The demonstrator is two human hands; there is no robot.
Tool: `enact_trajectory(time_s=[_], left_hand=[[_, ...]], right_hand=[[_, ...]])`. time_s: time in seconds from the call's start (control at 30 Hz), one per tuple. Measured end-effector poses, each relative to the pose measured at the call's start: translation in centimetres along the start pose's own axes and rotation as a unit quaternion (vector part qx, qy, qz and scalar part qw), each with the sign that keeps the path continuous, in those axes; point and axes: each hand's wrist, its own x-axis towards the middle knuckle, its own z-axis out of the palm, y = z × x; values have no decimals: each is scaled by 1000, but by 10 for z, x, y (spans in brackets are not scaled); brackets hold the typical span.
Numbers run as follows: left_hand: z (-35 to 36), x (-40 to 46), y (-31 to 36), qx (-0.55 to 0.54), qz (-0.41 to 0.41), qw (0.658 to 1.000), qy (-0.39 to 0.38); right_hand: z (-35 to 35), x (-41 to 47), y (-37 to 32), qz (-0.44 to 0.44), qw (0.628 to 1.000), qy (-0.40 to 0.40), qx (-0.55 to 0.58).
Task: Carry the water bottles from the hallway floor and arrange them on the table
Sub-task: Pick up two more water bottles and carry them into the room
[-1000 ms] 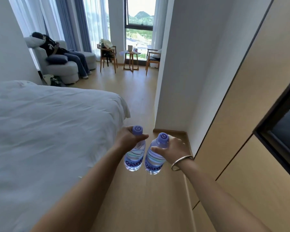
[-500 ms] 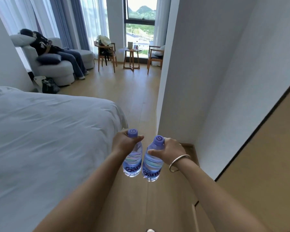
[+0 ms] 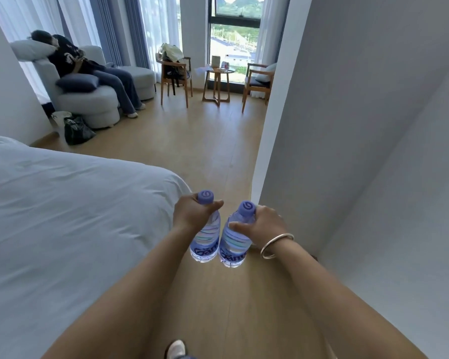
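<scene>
I carry two clear water bottles with purple caps and blue labels, side by side above the wooden floor. My left hand (image 3: 193,212) grips the neck of the left bottle (image 3: 205,243). My right hand (image 3: 263,225), with a silver bangle on its wrist, grips the neck of the right bottle (image 3: 234,246). Both bottles hang upright and nearly touch. A small round wooden table (image 3: 219,71) stands far ahead by the window, with a few small items on it.
A white bed (image 3: 62,216) fills the left. A white wall corner (image 3: 283,151) juts in on the right. Two wooden chairs (image 3: 175,73) flank the table. A person lies on a grey lounge seat (image 3: 88,99), with bags (image 3: 75,129) on the floor beside it.
I have walked forward past the wooden cabinet; the table and chairs are nearer. Both hands still hold their bottles the same way.
</scene>
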Motion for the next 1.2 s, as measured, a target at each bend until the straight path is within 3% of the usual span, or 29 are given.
enact_trajectory(time_s=[0.37, 0.67, 1.2], left_hand=[[32, 257, 5, 8, 0, 999, -34], [59, 462, 34, 4, 15, 999, -33], [161, 788, 46, 0, -34, 999, -9]], right_hand=[[1, 254, -5, 42, 999, -2, -11], [-21, 451, -16, 63, 997, 53, -11], [-37, 815, 40, 79, 995, 39, -44]])
